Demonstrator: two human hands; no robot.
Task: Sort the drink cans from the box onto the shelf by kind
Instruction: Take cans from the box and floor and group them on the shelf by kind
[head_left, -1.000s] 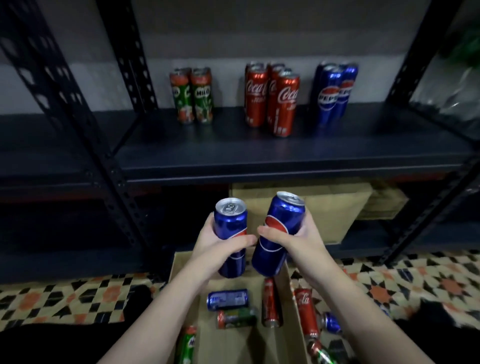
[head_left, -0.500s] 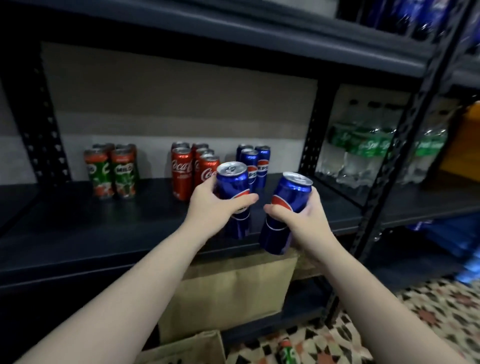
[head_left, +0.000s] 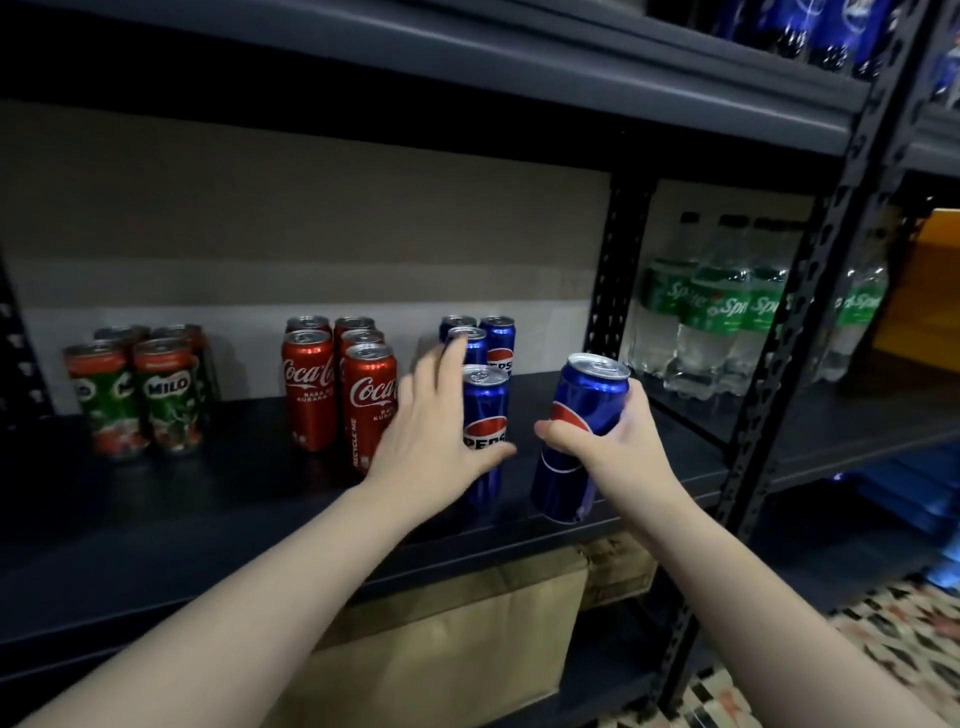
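Left hand: our left hand (head_left: 431, 441) rests on an upright Pepsi can (head_left: 485, 410) standing on the shelf (head_left: 218, 499), fingers (head_left: 452, 358) spread, thumb across the label.
Right hand: our right hand (head_left: 608, 441) grips a tilted Pepsi can (head_left: 579, 415), not yet set down.
Done: Milo cans (head_left: 140, 395) left, Coca-Cola cans (head_left: 337, 384) middle, Pepsi group (head_left: 483, 338) right.
Left: unclear; the box is out of view.
Hidden: back-row cans partly covered.

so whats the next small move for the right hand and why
Probably set the tilted Pepsi can in the right hand upright on the shelf, just right of the Pepsi can the left hand has stood in front of the Pepsi group.
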